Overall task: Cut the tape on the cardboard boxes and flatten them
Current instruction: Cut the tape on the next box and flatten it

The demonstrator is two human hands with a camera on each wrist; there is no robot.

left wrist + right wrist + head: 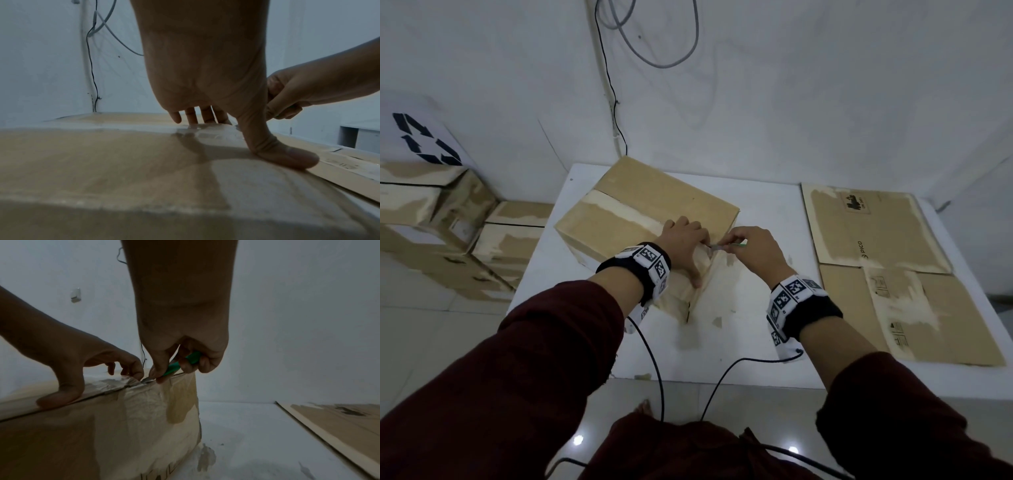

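White table [756, 342]: left hand [685, 240] flat on box [654, 202]; right hand [753, 246] grips green cutter [183, 363].

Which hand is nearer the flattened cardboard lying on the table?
Right. The right hand, gripping a green cutter, is on the side toward the flattened cardboard; the left hand presses the box top, farther away.

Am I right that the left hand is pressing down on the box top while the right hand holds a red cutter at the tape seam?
Not quite: the cutter is green, not red, as the right wrist view shows. The rest holds: the left hand presses on the box top, and the right hand holds the cutter at the tape seam.
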